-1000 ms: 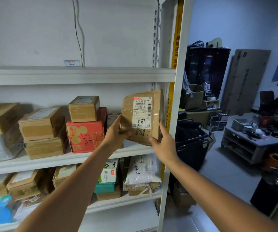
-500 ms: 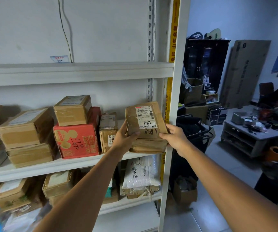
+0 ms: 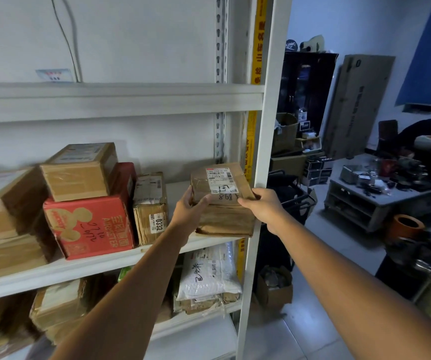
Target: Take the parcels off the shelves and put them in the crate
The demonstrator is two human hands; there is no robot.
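Parcel point(image 3: 222, 203): brown cardboard, creased, matt, glossy where taped. Its label point(image 3: 220, 178): white paper, smooth.
Shelves point(image 3: 268, 152): white painted metal, smooth, dull sheen.
Red box point(image 3: 92, 224): printed cardboard, slightly shiny.
White bag point(image 3: 209, 274): plastic, bubble-textured, glossy.
Floor point(image 3: 287, 333): smooth pale tiles.

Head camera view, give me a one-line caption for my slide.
Left hand and right hand grip a labelled brown parcel at the right end of a stocked shelf.
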